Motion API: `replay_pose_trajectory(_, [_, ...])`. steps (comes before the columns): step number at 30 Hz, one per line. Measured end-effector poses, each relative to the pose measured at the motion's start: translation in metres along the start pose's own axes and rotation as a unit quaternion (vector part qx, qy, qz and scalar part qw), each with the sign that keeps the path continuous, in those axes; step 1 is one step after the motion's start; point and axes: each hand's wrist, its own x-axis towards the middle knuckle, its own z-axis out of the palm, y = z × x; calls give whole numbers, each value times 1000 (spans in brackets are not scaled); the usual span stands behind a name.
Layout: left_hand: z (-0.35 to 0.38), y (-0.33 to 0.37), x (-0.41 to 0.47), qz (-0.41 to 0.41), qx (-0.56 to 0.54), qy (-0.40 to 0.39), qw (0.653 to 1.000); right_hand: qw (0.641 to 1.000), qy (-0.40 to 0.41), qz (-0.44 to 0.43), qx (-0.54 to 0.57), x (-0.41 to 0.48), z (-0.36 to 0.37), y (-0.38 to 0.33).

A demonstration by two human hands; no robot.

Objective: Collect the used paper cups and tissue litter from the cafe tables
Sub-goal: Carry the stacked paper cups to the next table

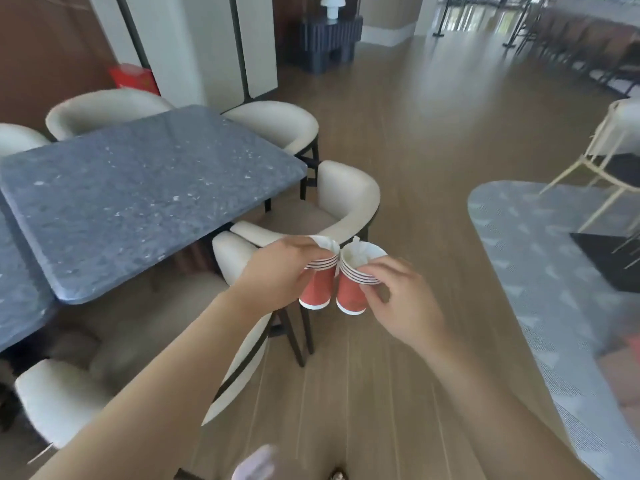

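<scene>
**Two cup stacks in hand, beside the table**

Head view: the left hand [277, 271] has its fingers curled round the striped rims of a nested stack of red paper cups [314, 291]. The right hand [398, 299] pinches the rim of a second red cup stack [350, 294] between thumb and fingertips. The stacks hang side by side in the air, rims touching. Crumpled white tissue [356, 251] sits in the right stack's mouth.

The step looks like merging the stacks. It would go best with the tissue pushed well down first and both stacks held upright so dregs stay in.

The dark grey speckled stone table [138, 188] stands to the left, ringed by cream upholstered chairs [346, 199] on a wood-plank floor [398, 150]. A pale grey patterned rug [554, 271] lies to the right.
</scene>
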Motion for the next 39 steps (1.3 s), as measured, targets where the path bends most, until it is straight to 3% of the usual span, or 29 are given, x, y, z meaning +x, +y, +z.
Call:
replay_pose_trajectory(10, [93, -58, 226, -28, -12, 16, 999, 999, 27, 2, -21, 174, -19, 174])
replay_pose_trajectory(27, [250, -181, 627, -53, -49, -15, 997, 999, 3, 49, -22, 491, -40, 479])
replay_pose_trajectory(39, [379, -252, 939, -56, -61, 26, 996, 1000, -3, -3, -9, 734, -76, 742])
